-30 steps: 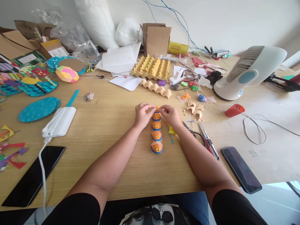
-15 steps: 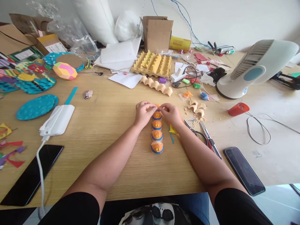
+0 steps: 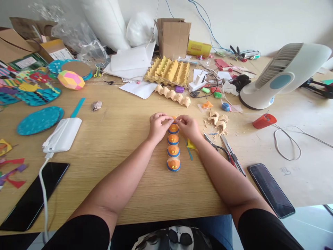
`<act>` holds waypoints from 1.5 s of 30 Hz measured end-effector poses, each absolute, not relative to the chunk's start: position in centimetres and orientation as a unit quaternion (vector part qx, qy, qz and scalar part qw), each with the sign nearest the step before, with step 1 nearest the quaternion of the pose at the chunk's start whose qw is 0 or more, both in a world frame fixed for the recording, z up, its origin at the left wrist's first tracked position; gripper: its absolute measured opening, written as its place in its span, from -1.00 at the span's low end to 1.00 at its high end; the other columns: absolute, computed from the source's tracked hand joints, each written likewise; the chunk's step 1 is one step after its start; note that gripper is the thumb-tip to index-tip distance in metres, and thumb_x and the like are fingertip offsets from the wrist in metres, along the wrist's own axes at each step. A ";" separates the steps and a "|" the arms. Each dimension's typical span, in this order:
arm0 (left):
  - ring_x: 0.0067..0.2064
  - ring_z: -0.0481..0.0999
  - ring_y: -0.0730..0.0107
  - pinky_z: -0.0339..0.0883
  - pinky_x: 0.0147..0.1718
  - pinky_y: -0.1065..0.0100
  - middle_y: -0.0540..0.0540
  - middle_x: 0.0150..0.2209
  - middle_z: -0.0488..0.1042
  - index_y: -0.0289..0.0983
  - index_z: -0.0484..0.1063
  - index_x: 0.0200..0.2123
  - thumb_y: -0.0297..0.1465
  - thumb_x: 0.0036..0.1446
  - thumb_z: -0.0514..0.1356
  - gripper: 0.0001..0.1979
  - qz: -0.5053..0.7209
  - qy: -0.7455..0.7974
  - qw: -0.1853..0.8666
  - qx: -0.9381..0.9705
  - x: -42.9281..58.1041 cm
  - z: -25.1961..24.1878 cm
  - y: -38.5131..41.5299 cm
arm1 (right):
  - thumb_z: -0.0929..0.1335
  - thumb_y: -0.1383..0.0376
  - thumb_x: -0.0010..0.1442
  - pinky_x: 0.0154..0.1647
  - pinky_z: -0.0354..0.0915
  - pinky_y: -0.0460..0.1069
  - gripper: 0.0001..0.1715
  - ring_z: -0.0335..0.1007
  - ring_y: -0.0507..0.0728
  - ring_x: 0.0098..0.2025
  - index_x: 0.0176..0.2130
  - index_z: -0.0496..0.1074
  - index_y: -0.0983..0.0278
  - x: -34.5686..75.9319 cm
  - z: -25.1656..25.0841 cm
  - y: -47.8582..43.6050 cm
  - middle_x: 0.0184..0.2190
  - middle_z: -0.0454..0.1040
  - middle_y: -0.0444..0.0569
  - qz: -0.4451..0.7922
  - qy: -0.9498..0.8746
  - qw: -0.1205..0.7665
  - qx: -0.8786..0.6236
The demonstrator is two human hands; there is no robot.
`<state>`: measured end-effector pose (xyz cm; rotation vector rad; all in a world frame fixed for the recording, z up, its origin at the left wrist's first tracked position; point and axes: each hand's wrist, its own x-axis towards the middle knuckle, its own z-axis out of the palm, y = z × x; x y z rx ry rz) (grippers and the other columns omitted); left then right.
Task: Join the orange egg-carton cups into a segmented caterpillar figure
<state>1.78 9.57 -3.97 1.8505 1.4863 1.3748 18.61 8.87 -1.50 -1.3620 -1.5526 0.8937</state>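
A strip of egg-carton cups (image 3: 173, 151), covered in orange clay with blue rims and small yellow faces, runs away from me down the middle of the table. At its far end my left hand (image 3: 159, 125) and my right hand (image 3: 189, 126) meet over the last cup, fingertips pinched together. That cup is mostly hidden by the fingers, and whatever small piece they pinch cannot be made out. Beside my right forearm lie a bit of yellow clay (image 3: 190, 143) and a thin blue strip (image 3: 190, 154).
To the right are scissors (image 3: 210, 141), a box cutter (image 3: 232, 154), a phone (image 3: 271, 190), carton scraps (image 3: 218, 121), a red cup (image 3: 264, 121) and a fan (image 3: 281, 76). A yellow egg tray (image 3: 168, 72) is at the back. A power bank (image 3: 63, 134) and black phone (image 3: 35, 196) lie left.
Both hands stay at the far cup with only slight finger movement. The whole view has shifted a little; the objects on the table remain in place.
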 end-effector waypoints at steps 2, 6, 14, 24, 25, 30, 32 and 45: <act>0.14 0.40 0.13 0.21 0.27 0.09 -0.11 -0.09 0.49 -0.12 0.67 -0.26 -0.34 0.14 0.38 -0.92 0.492 0.530 0.199 0.661 1.8 -4.0 9.6 | 0.40 0.15 0.15 -0.48 -0.08 -0.02 -0.76 -0.04 0.01 -0.54 -0.31 0.52 0.28 18.6 -1.6 8.9 -0.61 0.10 -0.24 0.358 -0.625 0.433 -0.542; 0.13 0.41 0.13 0.22 0.25 0.11 -0.10 -0.12 0.51 -0.14 0.66 -0.28 -0.33 0.14 0.38 -0.93 0.492 0.532 0.208 0.657 1.8 -4.0 9.7 | 0.40 0.15 0.16 -0.49 -0.07 -0.03 -0.77 -0.04 0.00 -0.54 -0.32 0.51 0.28 18.6 -1.6 8.9 -0.62 0.10 -0.25 0.364 -0.621 0.431 -0.544; 0.12 0.41 0.15 0.25 0.23 0.17 -0.09 -0.14 0.53 -0.15 0.65 -0.30 -0.35 0.15 0.36 -0.95 0.476 0.547 0.216 0.654 1.9 -3.7 9.6 | 0.41 0.15 0.16 -0.50 -0.07 -0.04 -0.77 -0.04 -0.01 -0.55 -0.32 0.52 0.28 18.5 -1.3 8.8 -0.62 0.09 -0.26 0.369 -0.617 0.426 -0.549; 0.13 0.42 0.17 0.23 0.24 0.18 -0.11 -0.12 0.53 -0.15 0.66 -0.24 -0.32 0.19 0.32 -0.89 0.491 0.538 0.207 0.653 1.9 -3.8 9.5 | 0.40 0.17 0.16 -0.51 -0.07 -0.04 -0.78 -0.04 -0.01 -0.56 -0.32 0.51 0.29 18.6 -1.4 8.9 -0.63 0.09 -0.27 0.371 -0.615 0.431 -0.547; 0.13 0.42 0.18 0.23 0.24 0.18 -0.10 -0.12 0.53 -0.15 0.66 -0.24 -0.33 0.18 0.33 -0.90 0.489 0.537 0.205 0.656 1.9 -3.8 9.5 | 0.40 0.17 0.16 -0.51 -0.07 -0.04 -0.78 -0.04 -0.01 -0.56 -0.33 0.51 0.29 18.6 -1.4 8.9 -0.63 0.09 -0.27 0.370 -0.615 0.431 -0.547; 0.12 0.43 0.17 0.22 0.25 0.16 -0.09 -0.12 0.52 -0.14 0.66 -0.27 -0.32 0.14 0.37 -0.92 0.482 0.537 0.192 0.666 1.9 -3.8 9.5 | 0.40 0.16 0.15 -0.51 -0.08 -0.05 -0.77 -0.05 -0.01 -0.55 -0.33 0.51 0.29 18.5 -1.4 9.0 -0.63 0.08 -0.27 0.368 -0.619 0.428 -0.547; 0.11 0.43 0.17 0.22 0.24 0.16 -0.09 -0.12 0.52 -0.15 0.65 -0.29 -0.33 0.14 0.37 -0.93 0.482 0.537 0.191 0.666 1.9 -3.8 9.5 | 0.40 0.15 0.15 -0.51 -0.08 -0.05 -0.77 -0.05 -0.01 -0.55 -0.33 0.51 0.28 18.5 -1.5 9.0 -0.63 0.08 -0.27 0.370 -0.618 0.428 -0.545; 0.12 0.41 0.15 0.25 0.23 0.15 -0.09 -0.13 0.54 -0.15 0.65 -0.31 -0.39 0.14 0.37 -0.96 0.478 0.547 0.200 0.658 1.9 -3.7 9.5 | 0.35 0.15 0.20 -0.50 -0.03 -0.05 -0.74 0.00 0.00 -0.55 -0.27 0.51 0.29 18.5 -0.8 8.4 -0.61 0.13 -0.25 0.389 -0.608 0.436 -0.538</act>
